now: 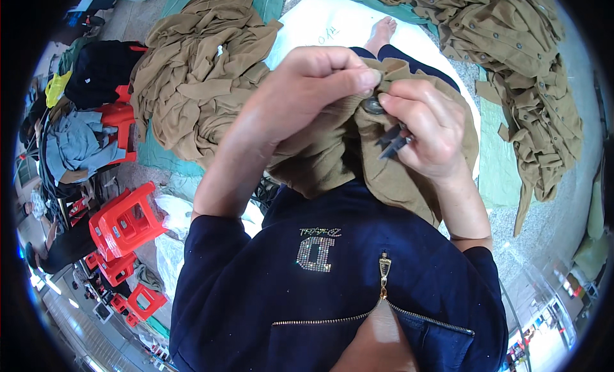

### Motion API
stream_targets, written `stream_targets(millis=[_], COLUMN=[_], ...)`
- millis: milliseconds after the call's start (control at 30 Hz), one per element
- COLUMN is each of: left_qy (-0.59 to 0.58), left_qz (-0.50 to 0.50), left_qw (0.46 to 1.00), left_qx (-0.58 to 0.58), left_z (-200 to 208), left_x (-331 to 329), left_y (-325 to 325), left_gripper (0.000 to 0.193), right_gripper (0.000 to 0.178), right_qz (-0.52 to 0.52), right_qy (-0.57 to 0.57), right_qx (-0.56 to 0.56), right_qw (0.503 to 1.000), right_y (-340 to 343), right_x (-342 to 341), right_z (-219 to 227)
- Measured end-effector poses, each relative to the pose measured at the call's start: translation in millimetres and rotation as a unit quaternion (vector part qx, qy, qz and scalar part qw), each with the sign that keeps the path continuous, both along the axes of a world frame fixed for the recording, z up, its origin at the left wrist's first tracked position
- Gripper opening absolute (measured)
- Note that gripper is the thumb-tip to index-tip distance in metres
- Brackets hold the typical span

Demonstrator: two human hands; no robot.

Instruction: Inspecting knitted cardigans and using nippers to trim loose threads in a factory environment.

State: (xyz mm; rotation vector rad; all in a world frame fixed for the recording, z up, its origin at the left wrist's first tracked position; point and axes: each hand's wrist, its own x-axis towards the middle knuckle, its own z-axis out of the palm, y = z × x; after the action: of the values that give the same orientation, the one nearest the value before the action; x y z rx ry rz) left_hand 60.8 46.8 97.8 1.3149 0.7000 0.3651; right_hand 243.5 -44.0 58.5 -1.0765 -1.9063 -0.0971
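Note:
A brown cloth garment (393, 174) is bunched up over my lap. My left hand (316, 84) is closed, its thumb and forefinger pinching the garment's edge near a dark round button, mostly hidden by the thumb. Just beside it, my right hand (430, 122) is also closed, with the thumb pressed at a second dark button (373, 106) on the cloth. Small dark thread snips (393, 143) are tucked in the right hand, their pointed blades sticking out below the fingers. The handles of the snips are hidden in my palm.
A large heap of brown garments (198, 71) lies at the left. More brown garments with buttons (499, 39) are spread at the right. White sheeting (300, 30) lies under my outstretched leg. Red plastic stools (128, 221) stand at the left, one bearing grey-blue clothing (80, 142).

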Motion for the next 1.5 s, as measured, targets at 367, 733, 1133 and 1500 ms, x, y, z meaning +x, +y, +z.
stream_targets(millis=[367,733,1133,1500], left_qy=[0.013,0.000,0.058,-0.013], left_qz=[0.002,-0.038,-0.023,-0.024], left_qw=[0.986,0.985,0.888,0.869], left_qx=[0.164,0.170,0.456,0.494], left_z=[-21,-22,-30,-45], left_x=[0,-14,-8,-5], left_y=[-7,-11,-23,-22], left_gripper=[0.012,0.017,0.022,0.034], right_gripper=[0.022,0.028,0.026,0.023], right_qz=[-0.025,0.019,-0.018,0.024], right_qy=[0.012,0.171,0.278,0.371], right_qx=[-0.080,-0.135,-0.294,-0.307], right_qw=[0.996,0.976,0.914,0.876], right_y=[-6,-3,-6,-4], right_x=[-12,-20,-25,-24], right_z=[-11,-21,-40,-36])
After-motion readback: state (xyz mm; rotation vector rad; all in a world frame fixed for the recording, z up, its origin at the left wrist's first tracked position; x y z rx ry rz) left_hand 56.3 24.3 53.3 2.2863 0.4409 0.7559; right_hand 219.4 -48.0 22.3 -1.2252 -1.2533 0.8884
